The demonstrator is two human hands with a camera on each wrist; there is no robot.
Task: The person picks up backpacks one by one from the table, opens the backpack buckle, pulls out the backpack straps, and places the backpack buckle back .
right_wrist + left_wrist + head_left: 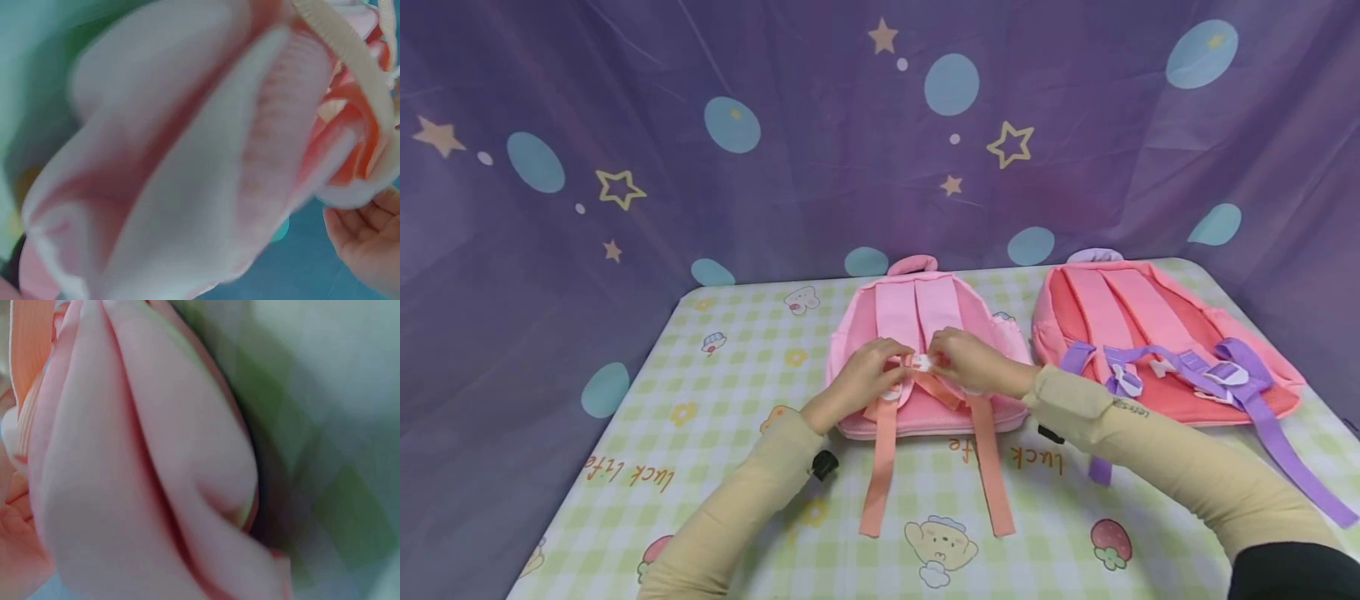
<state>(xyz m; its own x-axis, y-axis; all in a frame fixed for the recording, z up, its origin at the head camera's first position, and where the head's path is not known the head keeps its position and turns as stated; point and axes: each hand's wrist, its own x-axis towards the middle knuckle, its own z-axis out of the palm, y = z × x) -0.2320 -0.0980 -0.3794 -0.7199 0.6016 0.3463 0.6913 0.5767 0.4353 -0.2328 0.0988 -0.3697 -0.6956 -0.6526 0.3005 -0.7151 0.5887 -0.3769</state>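
Observation:
A pink backpack (857,333) lies on the table with its shoulder straps facing up. Over its middle, my left hand (871,368) and right hand (967,360) meet at a small white buckle (920,362) on an orange strap, each pinching one side of it. Fingers partly cover the buckle, so whether its halves are joined I cannot tell. Two orange strap tails (883,471) hang toward the front. In the left wrist view, pink fabric (100,456) hides most of the left hand (24,540). The right wrist view shows the right hand (372,240) beside the backpack's edge.
To the right lies a second pink backpack (1157,304) with purple straps (1288,458), one trailing over the table's right side. A green checked cloth (737,375) with cartoon prints covers the table. Behind it hangs a purple curtain (820,150).

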